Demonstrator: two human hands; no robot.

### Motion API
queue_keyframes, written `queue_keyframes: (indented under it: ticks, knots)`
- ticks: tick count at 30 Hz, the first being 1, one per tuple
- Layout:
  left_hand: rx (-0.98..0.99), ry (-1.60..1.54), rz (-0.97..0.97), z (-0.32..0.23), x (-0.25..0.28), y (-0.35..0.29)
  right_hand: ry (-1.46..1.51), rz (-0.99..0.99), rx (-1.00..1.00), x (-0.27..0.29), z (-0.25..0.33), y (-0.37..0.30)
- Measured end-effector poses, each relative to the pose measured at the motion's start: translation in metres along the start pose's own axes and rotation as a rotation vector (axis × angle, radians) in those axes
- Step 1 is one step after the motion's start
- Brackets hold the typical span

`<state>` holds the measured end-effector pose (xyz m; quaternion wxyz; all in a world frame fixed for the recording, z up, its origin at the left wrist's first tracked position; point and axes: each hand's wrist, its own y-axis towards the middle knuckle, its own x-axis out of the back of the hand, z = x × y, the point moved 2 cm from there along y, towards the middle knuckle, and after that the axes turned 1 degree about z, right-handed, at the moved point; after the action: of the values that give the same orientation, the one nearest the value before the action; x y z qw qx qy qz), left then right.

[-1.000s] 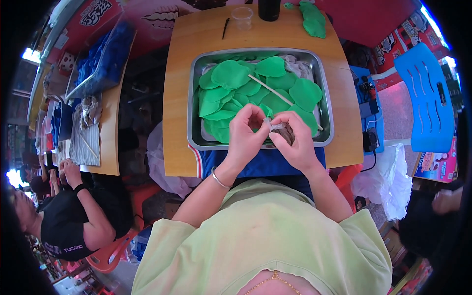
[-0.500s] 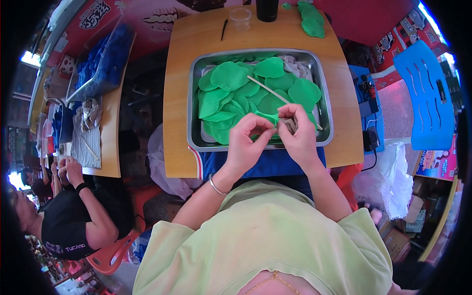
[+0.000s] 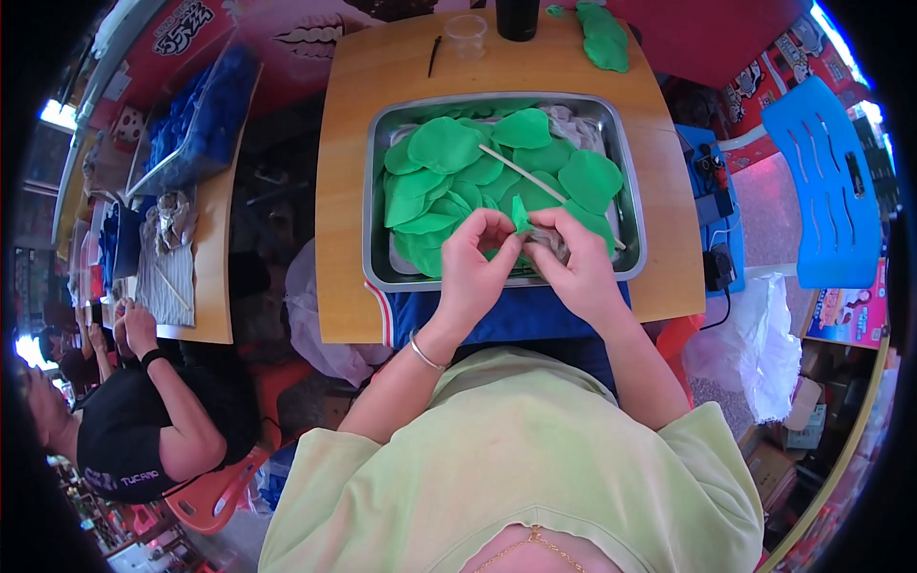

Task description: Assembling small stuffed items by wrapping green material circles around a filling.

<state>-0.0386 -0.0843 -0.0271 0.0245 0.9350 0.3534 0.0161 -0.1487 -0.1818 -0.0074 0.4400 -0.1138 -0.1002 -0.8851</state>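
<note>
In front of me, my left hand [image 3: 476, 265] and my right hand [image 3: 585, 269] meet above the near edge of a metal tray [image 3: 369, 210]. A small gathered green piece [image 3: 520, 214] stands up between my fingertips, pinched by the left ones. My right fingers are closed around a crumpled greyish-beige cloth [image 3: 550, 243], which touches the green piece. Many flat, rounded green pieces [image 3: 444, 145] lie overlapping in the tray. Across them rests a thin pale stick [image 3: 522, 173], partly hidden near my right hand.
Greyish cloth [image 3: 579, 129] lies in the tray's far right corner. Farther back on the wooden table [image 3: 382, 72] are a clear cup [image 3: 466, 36], a black cylinder [image 3: 517, 19] and more green pieces [image 3: 604, 38]. A co-worker [image 3: 143, 411] sits at left; a blue chair [image 3: 826, 186] stands at right.
My hands have shifted slightly, with the left fingertips now nearer the right ones. The green piece, lower between the fingers before, now points upward as a gathered tip.
</note>
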Motion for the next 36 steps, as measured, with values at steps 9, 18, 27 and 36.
queue_keyframes:
  ticks: [9,18,27,36]
  knots:
    - [-0.377,0.413,0.017,-0.017,-0.001,-0.004,0.003,-0.154,-0.067,0.002,-0.004,0.010]
    - [-0.174,0.146,0.038,-0.006,0.002,-0.001,0.145,0.097,-0.228,0.006,0.013,0.001]
    - [0.092,-0.221,0.115,-0.003,0.009,0.004,-0.280,-0.010,0.194,0.009,0.019,0.002]
    - [-0.153,0.009,0.163,-0.012,0.011,0.003,-0.060,-0.010,-0.032,0.012,0.017,0.008]
